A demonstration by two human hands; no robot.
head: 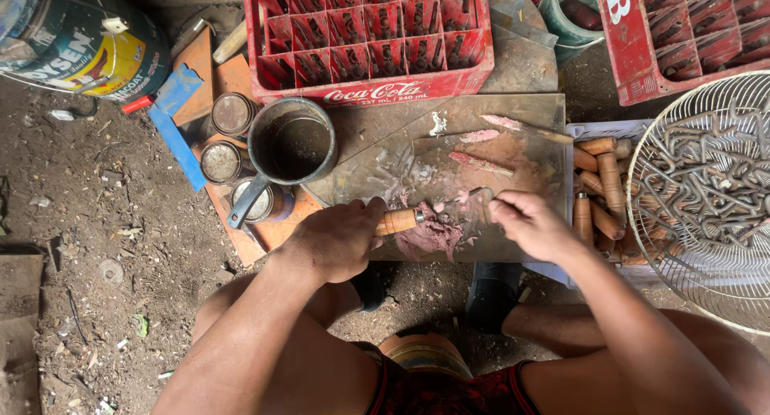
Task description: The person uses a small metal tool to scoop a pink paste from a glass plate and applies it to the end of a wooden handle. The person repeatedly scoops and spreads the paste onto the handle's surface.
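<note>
Down at the middle of the head view, your left hand (335, 240) is wrapped tight around a short, round, tan wooden handle (399, 221), whose free end pokes out to the right over a smear of pinkish putty (433, 234). That putty lies on a flat, stained grey mixing board (529, 126) set on the ground before your knees. Your right hand (529, 224) has its fingers pinched together on a small metal putty knife blade (480, 194), the tip resting just beside the pink mass; the two hands are near each other, not touching.

Left of the board stands a grey metal pot with a long handle (290, 146), and beside it three round tin cans with rusty lids (233, 114) on an orange wooden slab (277, 230). Behind the board sits a red plastic bottle crate (369, 90). To your right, more tan wooden handles (609, 178) are heaped in a pale tray, next to a round white wire guard holding bent metal hooks (706, 190).
</note>
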